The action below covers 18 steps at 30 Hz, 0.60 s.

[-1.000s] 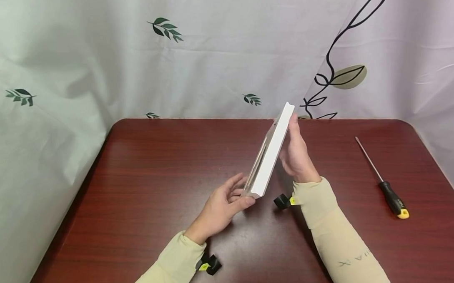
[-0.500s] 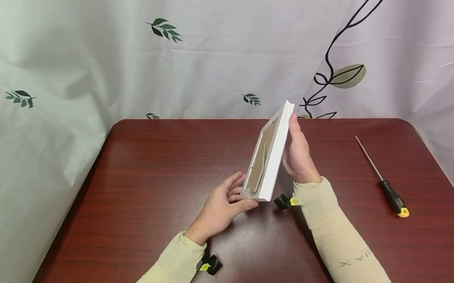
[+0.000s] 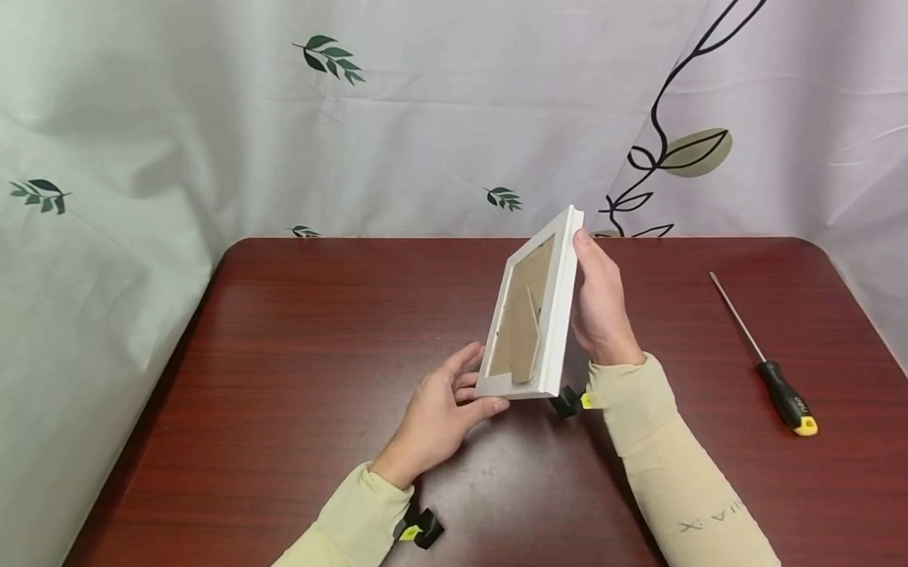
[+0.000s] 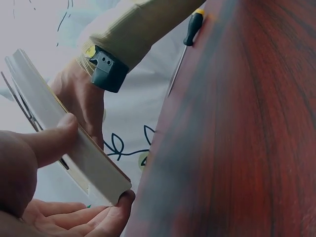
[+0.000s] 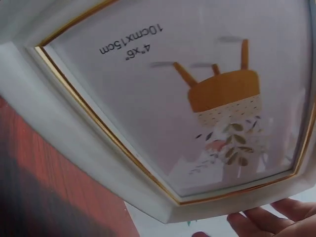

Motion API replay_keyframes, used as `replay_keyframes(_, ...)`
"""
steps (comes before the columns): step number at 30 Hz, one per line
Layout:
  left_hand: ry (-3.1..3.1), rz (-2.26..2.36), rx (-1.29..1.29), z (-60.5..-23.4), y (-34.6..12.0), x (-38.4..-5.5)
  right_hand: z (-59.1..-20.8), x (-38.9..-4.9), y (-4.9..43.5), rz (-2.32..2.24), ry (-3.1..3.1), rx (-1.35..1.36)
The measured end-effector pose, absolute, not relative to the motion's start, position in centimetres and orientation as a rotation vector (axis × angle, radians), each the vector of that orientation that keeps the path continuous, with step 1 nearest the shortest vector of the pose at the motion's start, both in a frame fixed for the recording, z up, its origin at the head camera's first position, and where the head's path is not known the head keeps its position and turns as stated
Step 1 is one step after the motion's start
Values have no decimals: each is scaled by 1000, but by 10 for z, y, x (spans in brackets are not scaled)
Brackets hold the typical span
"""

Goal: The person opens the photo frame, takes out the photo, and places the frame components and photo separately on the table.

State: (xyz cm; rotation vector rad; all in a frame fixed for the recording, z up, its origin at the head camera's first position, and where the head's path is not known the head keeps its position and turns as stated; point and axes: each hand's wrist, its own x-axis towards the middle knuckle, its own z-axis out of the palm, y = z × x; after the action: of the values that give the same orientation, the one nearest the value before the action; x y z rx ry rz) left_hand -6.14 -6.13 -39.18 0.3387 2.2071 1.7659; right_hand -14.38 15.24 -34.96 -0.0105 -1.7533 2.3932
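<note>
Both hands hold a white picture frame (image 3: 562, 313) tilted above the table, its brown back and folded stand (image 3: 527, 343) turned toward the head camera. My left hand (image 3: 438, 419) grips the lower left corner, thumb along the bottom edge. On the opposite side, my right hand (image 3: 600, 299) grips the frame's right edge, with its thumb near the top corner and other fingers hidden behind. The right wrist view shows the glazed front, with a gold inner line and a printed insert (image 5: 227, 94) of a plant pot and size lettering; fingertips (image 5: 259, 221) meet the frame's edge there.
A screwdriver (image 3: 781, 393) with a black and yellow handle lies on the right side of the reddish-brown table (image 3: 313, 322). Behind the table hangs a pale curtain (image 3: 418, 109) with leaf prints.
The picture frame has turned from nearly edge-on, so its back and stand now face the head camera more fully. Both hands keep their hold; the right has rotated slightly with it.
</note>
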Motion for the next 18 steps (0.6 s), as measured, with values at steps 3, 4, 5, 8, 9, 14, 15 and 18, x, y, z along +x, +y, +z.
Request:
replay_keyframes(3, 2221, 1765, 318, -392, -61, -61, -349, -144, 155, 2327, -1831, -72)
replay_keyframes(4, 2222, 1770, 314, -392, -61, -61, -349, -144, 156, 2309, -1856, -89)
replay_keyframes(5, 2222, 1775, 310, -392, -61, -61, -349, -144, 157, 2296, -1879, -105)
replay_keyframes(8, 2229, 1790, 290, -393, -61, -62, -349, -144, 159, 2272, -1921, -137)
replay_keyframes(9, 2230, 1796, 285, -393, -61, -62, -349, -145, 160, 2269, -1926, -139)
replay_keyframes(14, 2271, 1790, 280, -393, -61, -62, -350, -147, 161, 2207, -1945, -143)
replay_keyframes(15, 2280, 1785, 279, -393, -61, -62, -350, -147, 161, 2196, -1941, -145)
replay_keyframes(18, 2308, 1765, 271, -393, -61, -63, -352, -148, 161, 2136, -1947, -143)
